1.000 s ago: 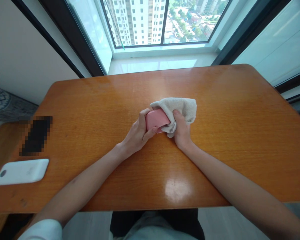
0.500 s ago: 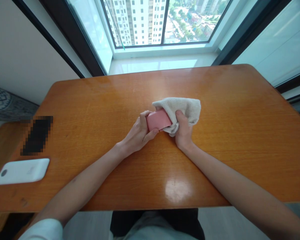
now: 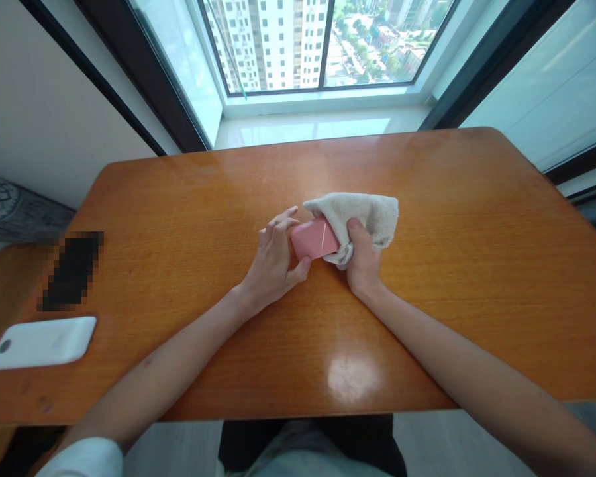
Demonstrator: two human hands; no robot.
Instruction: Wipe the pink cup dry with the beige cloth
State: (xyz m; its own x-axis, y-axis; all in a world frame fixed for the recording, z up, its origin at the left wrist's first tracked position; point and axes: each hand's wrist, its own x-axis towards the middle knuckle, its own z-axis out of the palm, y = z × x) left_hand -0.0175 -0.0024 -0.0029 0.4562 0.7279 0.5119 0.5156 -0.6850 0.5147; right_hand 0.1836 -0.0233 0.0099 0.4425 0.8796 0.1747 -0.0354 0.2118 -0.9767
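A small pink rounded case (image 3: pixel 314 239) is held just above the middle of the orange wooden table (image 3: pixel 427 318). My left hand (image 3: pixel 273 262) touches its left end, thumb under it and the other fingers lifted and spread. My right hand (image 3: pixel 361 262) grips a beige cloth (image 3: pixel 362 213) that wraps around the case's right end, and the thumb presses the cloth against the case.
A white flat device (image 3: pixel 42 341) lies near the table's left front corner. Behind it is a dark blurred-out object (image 3: pixel 72 268). A large window (image 3: pixel 308 46) stands beyond the table's far edge. A patterned cushion (image 3: pixel 4 205) shows at far left.
My left fingers have lifted off the top of the pink case and spread, leaving the thumb below it. The case and cloth shifted slightly right, and the case's top face now shows more.
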